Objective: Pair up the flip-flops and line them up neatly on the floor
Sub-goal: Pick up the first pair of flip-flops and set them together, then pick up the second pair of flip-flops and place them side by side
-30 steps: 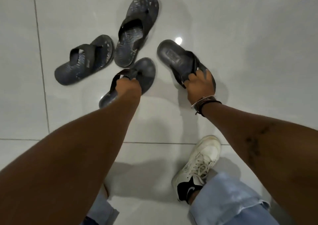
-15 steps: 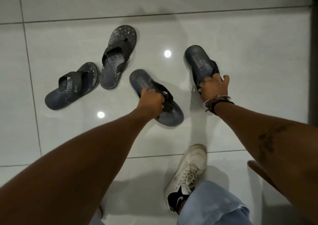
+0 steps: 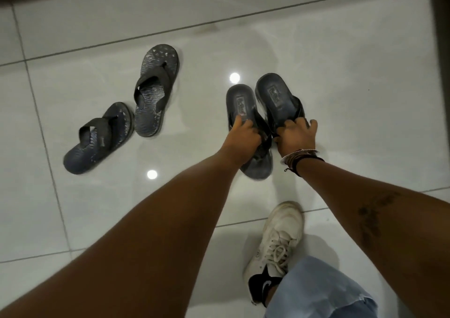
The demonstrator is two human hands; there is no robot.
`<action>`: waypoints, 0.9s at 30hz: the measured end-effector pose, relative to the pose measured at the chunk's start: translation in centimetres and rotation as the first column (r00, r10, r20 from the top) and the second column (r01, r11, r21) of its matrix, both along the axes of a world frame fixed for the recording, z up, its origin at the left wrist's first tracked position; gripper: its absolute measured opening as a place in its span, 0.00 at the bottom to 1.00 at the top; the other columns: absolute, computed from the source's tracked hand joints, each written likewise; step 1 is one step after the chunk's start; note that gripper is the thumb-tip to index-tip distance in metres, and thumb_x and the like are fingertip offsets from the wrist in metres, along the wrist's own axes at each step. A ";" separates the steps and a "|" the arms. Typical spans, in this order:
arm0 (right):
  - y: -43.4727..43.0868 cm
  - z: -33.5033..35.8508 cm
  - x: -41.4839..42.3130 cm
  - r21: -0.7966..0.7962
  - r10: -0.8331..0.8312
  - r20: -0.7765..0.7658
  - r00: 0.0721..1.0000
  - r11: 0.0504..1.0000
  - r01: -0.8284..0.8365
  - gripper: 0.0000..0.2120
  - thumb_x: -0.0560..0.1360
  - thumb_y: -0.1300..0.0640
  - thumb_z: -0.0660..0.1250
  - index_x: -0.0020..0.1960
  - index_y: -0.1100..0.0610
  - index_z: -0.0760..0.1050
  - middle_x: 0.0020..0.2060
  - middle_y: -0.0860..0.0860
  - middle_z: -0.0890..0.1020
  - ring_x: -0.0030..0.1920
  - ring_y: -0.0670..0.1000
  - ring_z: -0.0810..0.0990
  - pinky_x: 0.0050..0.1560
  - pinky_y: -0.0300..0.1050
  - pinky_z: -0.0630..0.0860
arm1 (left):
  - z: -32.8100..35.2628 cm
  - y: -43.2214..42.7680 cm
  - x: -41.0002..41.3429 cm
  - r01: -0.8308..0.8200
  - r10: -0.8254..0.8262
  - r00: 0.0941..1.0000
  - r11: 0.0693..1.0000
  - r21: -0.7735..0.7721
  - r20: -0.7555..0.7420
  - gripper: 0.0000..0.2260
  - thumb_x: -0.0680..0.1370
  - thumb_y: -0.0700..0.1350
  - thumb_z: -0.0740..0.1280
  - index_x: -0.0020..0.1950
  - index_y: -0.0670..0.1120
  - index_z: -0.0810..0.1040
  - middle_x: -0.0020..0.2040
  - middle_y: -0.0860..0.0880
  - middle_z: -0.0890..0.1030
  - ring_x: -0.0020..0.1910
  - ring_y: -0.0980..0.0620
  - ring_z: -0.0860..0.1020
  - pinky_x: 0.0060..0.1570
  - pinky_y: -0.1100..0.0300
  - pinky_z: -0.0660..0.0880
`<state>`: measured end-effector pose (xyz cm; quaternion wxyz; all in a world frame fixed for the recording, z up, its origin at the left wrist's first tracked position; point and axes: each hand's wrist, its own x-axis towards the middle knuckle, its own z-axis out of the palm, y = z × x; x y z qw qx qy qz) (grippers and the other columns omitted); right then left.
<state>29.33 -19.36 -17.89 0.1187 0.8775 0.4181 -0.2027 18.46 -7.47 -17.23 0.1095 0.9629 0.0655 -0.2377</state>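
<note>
At centre right of the frame, the left hand (image 3: 243,135) and right hand (image 3: 295,136) each grip one smooth flip-flop (image 3: 239,103), (image 3: 276,96) side by side on the floor (image 3: 353,98)

Floor (image 3: 353,79): bare tile far and right of the two held flip-flops. Left: patterned flip-flop (image 3: 155,91) and second patterned flip-flop (image 3: 98,138), nearly touching, block that quarter. Middle: open lane between these and the plain flip-flops (image 3: 241,103), (image 3: 277,98), which sit side by side. Near right: white sneaker (image 3: 280,237) blocks the near approach.
</note>
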 end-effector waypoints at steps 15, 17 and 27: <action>22.5 1.9 -12.0 0.077 0.717 0.043 0.696 0.692 -0.718 0.25 0.78 0.65 0.55 0.74 0.58 0.59 0.75 0.59 0.60 0.76 0.59 0.54 0.72 0.64 0.50 | 1.2 17.8 -23.5 -0.870 0.849 0.481 0.432 0.239 0.217 0.20 0.77 0.48 0.65 0.67 0.44 0.71 0.62 0.41 0.76 0.61 0.39 0.73 0.64 0.42 0.63; 26.3 1.1 -13.7 0.043 0.761 0.075 0.644 0.643 -0.764 0.20 0.79 0.64 0.55 0.71 0.61 0.66 0.72 0.62 0.66 0.74 0.62 0.57 0.73 0.65 0.51 | 0.6 20.0 -26.8 -0.899 0.904 0.395 0.344 0.270 0.165 0.19 0.77 0.50 0.66 0.65 0.43 0.72 0.60 0.42 0.77 0.59 0.40 0.75 0.62 0.43 0.64; 27.5 0.0 -14.2 -0.313 0.903 0.211 0.373 0.424 -0.850 0.13 0.76 0.62 0.60 0.55 0.60 0.80 0.48 0.55 0.82 0.60 0.61 0.72 0.68 0.64 0.63 | -1.6 22.4 -26.8 -0.980 0.980 0.197 0.197 -0.030 0.005 0.19 0.78 0.58 0.60 0.54 0.44 0.79 0.53 0.44 0.82 0.55 0.41 0.78 0.60 0.46 0.68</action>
